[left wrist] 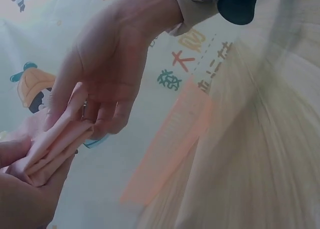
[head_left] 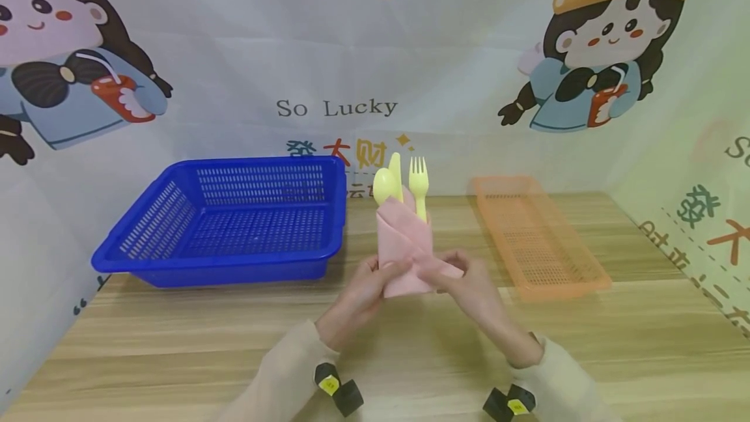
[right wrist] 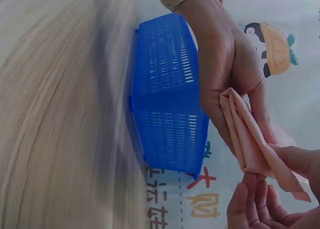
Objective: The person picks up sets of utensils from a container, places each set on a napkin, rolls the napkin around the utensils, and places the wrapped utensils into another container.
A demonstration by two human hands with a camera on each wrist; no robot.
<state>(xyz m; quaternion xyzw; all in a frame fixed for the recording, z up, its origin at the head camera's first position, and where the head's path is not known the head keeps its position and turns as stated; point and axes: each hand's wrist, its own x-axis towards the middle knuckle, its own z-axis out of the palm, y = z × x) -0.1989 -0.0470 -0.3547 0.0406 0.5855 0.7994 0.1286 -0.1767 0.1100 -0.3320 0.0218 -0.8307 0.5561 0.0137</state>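
Note:
A folded pink napkin [head_left: 404, 239] is held up above the table, with a yellow spoon [head_left: 383, 184], a yellow knife [head_left: 396, 171] and a yellow fork [head_left: 418, 178] sticking out of its top. Their lower ends are hidden in the cloth. My left hand [head_left: 360, 292] grips the napkin's left side, thumb across the front. On the other side, my right hand [head_left: 477, 288] pinches a corner flap that points out to the right. Layered folds of the napkin [left wrist: 55, 144] show between both hands in the left wrist view. The right wrist view shows its narrow folded end [right wrist: 242, 134].
A blue plastic basket [head_left: 234, 266] stands on the wooden table [head_left: 205, 344] at the left. To the right lies a shallow orange basket [head_left: 506, 239]. A printed white cloth [head_left: 457, 83] hangs behind and along the sides.

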